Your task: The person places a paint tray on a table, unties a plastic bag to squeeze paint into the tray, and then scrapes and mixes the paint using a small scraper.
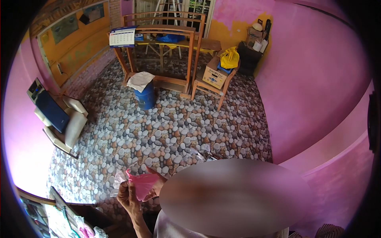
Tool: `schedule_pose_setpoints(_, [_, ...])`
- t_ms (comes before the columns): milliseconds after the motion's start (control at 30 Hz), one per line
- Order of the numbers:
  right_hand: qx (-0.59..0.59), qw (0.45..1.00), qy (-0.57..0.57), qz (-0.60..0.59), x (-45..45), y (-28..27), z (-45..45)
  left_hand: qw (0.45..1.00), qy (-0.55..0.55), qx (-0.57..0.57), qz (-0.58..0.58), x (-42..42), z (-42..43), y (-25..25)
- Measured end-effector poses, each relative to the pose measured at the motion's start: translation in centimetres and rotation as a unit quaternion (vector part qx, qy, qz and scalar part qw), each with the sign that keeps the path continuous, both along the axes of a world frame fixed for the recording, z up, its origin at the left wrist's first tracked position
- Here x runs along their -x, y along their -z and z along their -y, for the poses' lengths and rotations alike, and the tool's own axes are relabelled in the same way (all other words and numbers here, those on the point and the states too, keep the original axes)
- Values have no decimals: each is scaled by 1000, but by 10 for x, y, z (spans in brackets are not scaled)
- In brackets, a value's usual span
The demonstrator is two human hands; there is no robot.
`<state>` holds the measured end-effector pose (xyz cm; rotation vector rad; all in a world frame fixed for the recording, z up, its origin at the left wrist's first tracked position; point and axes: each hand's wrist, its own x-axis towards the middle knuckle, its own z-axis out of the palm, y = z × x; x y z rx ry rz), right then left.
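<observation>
My left hand [127,196] pinches the edge of a thin pink sheet [143,185], which could be cloth or plastic film. Behind that sheet my right hand [158,183] grips its other side, with part of its fingers covered by the pink material. A piece of clear plastic [118,182] shows beside my left fingers; whether it is held cannot be made out. A large blurred oval hides the area right of my hands.
Crumpled clear plastic [204,152] lies on the pebble-patterned floor [174,131]. Farther off stand a blue bin [145,97], a wooden frame [191,59], a chair with a cardboard box [214,76], and a beige armchair [75,127] at left. Bags hang at lower left [85,228].
</observation>
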<state>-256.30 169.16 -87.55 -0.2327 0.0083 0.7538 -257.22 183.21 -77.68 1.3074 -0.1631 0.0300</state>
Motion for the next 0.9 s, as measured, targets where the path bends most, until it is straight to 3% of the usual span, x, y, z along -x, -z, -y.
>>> schedule_pose_setpoints(600, [-112,991,-65,34,-21,56,18,998,52,-17,-7,-4,10,-7])
schedule_pose_setpoints(667, [-61,995,-69,26,-24,65,23,998,53,-14,-13,-6,9,-4])
schedule_pose_setpoints(800, [36,996,-20,81,-18,21,29,998,66,-3,-25,-10,3,3])
schedule_pose_setpoints(867, [169,965,89,178,-16,6,33,998,59,-5,-12,-13,2,3])
schedule_pose_setpoints(900, [172,964,89,181,-13,-2,38,999,53,-10,-1,-14,2,3])
